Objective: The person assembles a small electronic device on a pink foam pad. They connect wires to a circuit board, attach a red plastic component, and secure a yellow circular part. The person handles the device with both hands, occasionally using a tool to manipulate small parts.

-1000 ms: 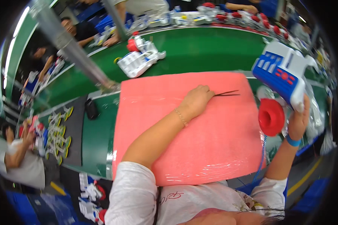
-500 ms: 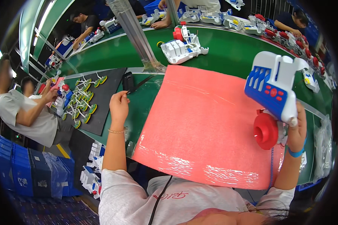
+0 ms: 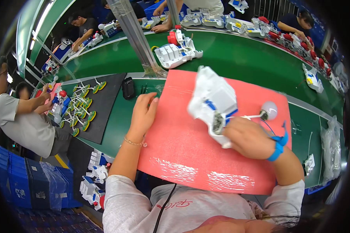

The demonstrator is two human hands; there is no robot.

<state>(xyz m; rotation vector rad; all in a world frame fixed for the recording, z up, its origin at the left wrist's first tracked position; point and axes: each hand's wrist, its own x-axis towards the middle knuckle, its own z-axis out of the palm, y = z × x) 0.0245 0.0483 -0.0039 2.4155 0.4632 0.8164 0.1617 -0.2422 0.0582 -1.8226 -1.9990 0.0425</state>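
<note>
Right hand (image 3: 247,138) clasped on white housing (image 3: 216,95), left hand (image 3: 144,114) loosely spread, empty, red-lettered shirt (image 3: 210,202)

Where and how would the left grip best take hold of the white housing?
Likely the left edge of the white housing, coming from the left: that side is uncovered and faces the left grip, while the right grip covers the near right end and the bulb sits to the right.
</note>
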